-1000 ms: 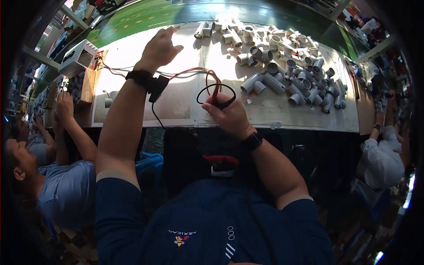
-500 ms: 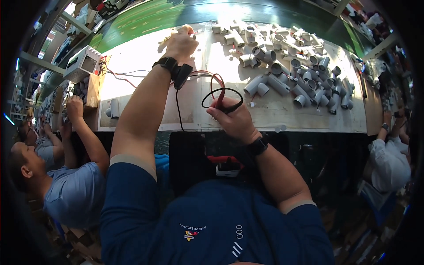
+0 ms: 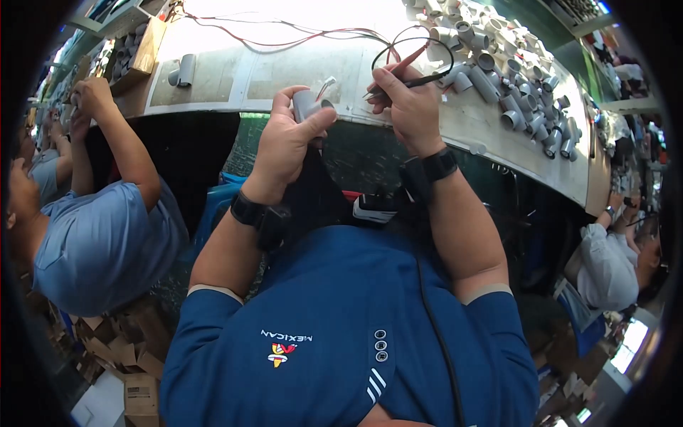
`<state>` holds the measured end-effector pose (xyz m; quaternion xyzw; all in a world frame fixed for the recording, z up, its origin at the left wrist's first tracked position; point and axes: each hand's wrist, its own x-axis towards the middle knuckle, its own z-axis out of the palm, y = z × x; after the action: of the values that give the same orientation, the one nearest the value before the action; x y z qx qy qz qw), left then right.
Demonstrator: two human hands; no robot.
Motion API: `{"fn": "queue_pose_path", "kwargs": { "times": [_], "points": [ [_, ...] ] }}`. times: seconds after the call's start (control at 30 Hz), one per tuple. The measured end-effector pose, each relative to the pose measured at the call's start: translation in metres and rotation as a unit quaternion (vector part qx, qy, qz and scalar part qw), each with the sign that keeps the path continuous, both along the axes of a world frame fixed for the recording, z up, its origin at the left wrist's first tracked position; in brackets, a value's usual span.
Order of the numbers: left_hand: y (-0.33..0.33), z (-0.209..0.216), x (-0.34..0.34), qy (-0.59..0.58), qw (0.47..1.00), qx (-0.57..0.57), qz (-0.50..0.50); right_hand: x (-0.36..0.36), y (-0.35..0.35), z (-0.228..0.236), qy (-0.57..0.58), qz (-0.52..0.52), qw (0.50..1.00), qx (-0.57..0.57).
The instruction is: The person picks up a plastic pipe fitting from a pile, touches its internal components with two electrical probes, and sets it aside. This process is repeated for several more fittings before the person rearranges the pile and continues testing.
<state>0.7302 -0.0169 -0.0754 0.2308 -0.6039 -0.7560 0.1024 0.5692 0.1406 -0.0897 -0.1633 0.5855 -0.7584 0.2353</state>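
Observation:
My left hand (image 3: 279,149) is closed around a short grey plastic pipe fitting (image 3: 306,104) in front of the table's near edge. A small white connector on thin wires (image 3: 328,84) sticks up from the fitting. To its right my right hand (image 3: 413,117) grips two test probes, a red one (image 3: 412,58) and a black one (image 3: 431,78). The metal tips point left toward the fitting and stay apart from it. The probes' red and black leads (image 3: 306,34) loop above the hand and run left across the table.
Many grey pipe fittings (image 3: 491,78) lie heaped at the table's right. One loose fitting (image 3: 186,70) is on the left, near a cardboard box of fittings (image 3: 146,48). A person in a blue shirt (image 3: 114,235) works at the left, another in white (image 3: 612,267) at the right.
My left hand has come back from the table's far side and now holds a grey fitting near me. My right hand has risen slightly rightward with the probes, which now point left. The view has shifted.

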Motion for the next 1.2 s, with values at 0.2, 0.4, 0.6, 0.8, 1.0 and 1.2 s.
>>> {"fn": "queue_pose_path", "kwargs": {
  "times": [0.2, 0.4, 0.6, 0.8, 1.0, 1.2],
  "points": [
    [0.018, -0.018, 0.018, 0.074, 0.982, 0.147, 0.094, 0.013, -0.014, -0.001, 0.002, 0.030, 0.999, 0.032],
    [0.015, -0.041, 0.022, 0.011, 0.941, -0.336, 0.040, 0.021, -0.026, -0.004, 0.010, 0.040, 0.998, 0.049],
    [0.018, -0.040, 0.020, 0.030, 0.903, -0.426, 0.042, 0.025, -0.028, -0.004, 0.092, 0.055, 0.987, 0.115],
    [0.018, -0.042, 0.020, 0.049, 0.881, -0.468, 0.039, 0.025, -0.027, -0.011, 0.170, 0.063, 0.972, 0.146],
    [0.020, -0.044, 0.022, 0.053, 0.861, -0.505, 0.036, 0.031, -0.024, -0.020, 0.211, 0.042, 0.969, 0.123],
    [0.023, -0.039, 0.020, 0.068, 0.838, -0.540, 0.027, 0.032, -0.025, -0.021, 0.217, 0.032, 0.970, 0.101]
  ]
}}
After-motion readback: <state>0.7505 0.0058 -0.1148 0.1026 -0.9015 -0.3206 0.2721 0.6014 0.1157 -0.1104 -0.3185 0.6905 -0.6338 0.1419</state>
